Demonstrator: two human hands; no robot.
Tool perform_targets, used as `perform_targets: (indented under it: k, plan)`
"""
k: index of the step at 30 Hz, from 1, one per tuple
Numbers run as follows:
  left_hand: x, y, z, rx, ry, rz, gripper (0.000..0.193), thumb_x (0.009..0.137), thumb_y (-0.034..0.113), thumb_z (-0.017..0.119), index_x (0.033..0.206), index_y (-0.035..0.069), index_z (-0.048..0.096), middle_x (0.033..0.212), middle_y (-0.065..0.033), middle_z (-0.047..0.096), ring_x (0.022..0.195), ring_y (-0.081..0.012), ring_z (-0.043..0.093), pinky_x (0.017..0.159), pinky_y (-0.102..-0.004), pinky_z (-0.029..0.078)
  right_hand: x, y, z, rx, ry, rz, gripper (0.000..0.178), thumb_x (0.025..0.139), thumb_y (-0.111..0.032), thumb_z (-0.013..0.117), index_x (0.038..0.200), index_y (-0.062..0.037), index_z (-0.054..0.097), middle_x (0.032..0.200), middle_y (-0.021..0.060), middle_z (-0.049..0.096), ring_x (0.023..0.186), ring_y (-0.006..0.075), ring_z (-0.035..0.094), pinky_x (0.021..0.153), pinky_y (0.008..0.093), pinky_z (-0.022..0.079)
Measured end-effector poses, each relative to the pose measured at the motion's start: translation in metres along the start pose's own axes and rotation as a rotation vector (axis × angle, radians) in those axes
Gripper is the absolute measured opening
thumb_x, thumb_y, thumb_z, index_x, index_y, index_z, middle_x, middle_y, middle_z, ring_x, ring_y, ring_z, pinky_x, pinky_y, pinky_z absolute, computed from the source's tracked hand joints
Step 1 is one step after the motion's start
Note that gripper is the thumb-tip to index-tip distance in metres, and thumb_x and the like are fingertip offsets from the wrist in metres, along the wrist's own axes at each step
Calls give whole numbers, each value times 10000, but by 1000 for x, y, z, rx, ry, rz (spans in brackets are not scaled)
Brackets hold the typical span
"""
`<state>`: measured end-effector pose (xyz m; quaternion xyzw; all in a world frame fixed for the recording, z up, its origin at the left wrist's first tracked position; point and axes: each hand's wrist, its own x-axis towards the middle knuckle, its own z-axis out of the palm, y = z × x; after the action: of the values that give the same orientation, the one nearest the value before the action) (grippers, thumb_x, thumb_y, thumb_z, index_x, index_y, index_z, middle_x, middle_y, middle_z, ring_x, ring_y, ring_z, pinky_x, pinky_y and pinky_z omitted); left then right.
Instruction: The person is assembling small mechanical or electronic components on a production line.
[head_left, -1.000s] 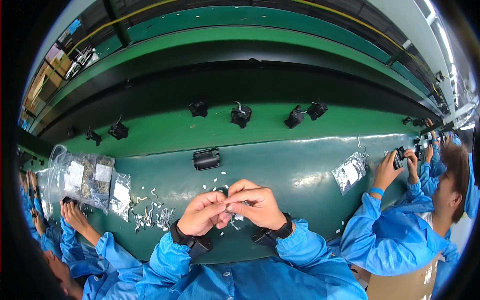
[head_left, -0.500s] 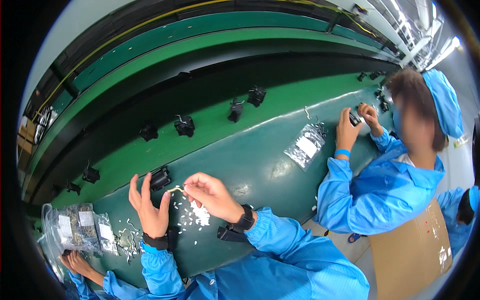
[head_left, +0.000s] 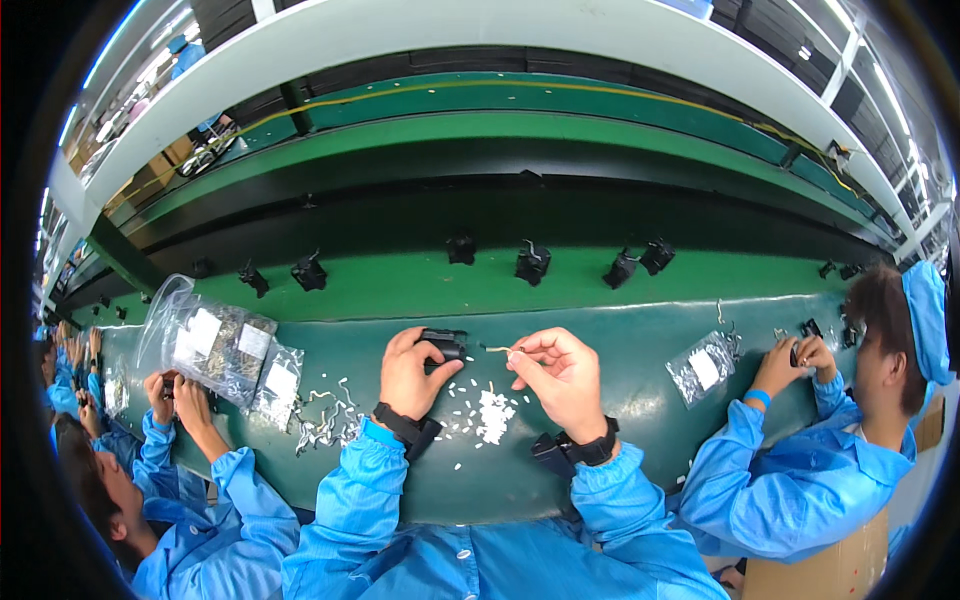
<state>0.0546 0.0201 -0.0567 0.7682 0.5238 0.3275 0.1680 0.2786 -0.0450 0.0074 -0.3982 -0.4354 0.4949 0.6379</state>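
My left hand (head_left: 408, 370) is closed around one end of a black, roughly cylindrical part (head_left: 445, 343) lying on the green table (head_left: 420, 475). Between the thumb and fingertips of my right hand (head_left: 564, 378) is a short cream-coloured wire (head_left: 497, 349). The wire's free end points left toward the black part, with a small gap between them. Below and between my hands lies a heap of small white pieces (head_left: 493, 416), several scattered loosely around it. A tangle of short wires (head_left: 325, 424) lies to the left of my left forearm.
Clear plastic bags with dark contents (head_left: 225, 345) lie left, and a smaller bag (head_left: 704, 369) lies right. Several black parts with wires (head_left: 532, 262) sit on the green strip (head_left: 400, 283) beyond the table. Co-workers (head_left: 790, 440) sit on both sides, their hands close to the table.
The view has swung left and levelled. My left hand, spread open before, has closed on the black part. My right hand still pinches the wire, now with its end away from my left thumb.
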Motion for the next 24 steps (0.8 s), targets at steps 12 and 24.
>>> perform_targets:
  k: [12,24]
  plan:
    - [21,35,-38,-411,15,-52,219,860,-67,725,1065,-24,662,1006,-113,745,922,-206,749,834,-304,597,48,-75,30,-203,-161,-6,125,901,-8,726,993,16,645,888,28,659,800,64,638,636,214,540]
    - [57,91,-93,-371,295,349,226,767,-121,761,959,-9,723,965,-142,771,886,-247,723,790,-330,572,34,-105,32,-540,-302,-101,128,789,27,726,898,22,659,795,69,682,690,116,678,596,268,551]
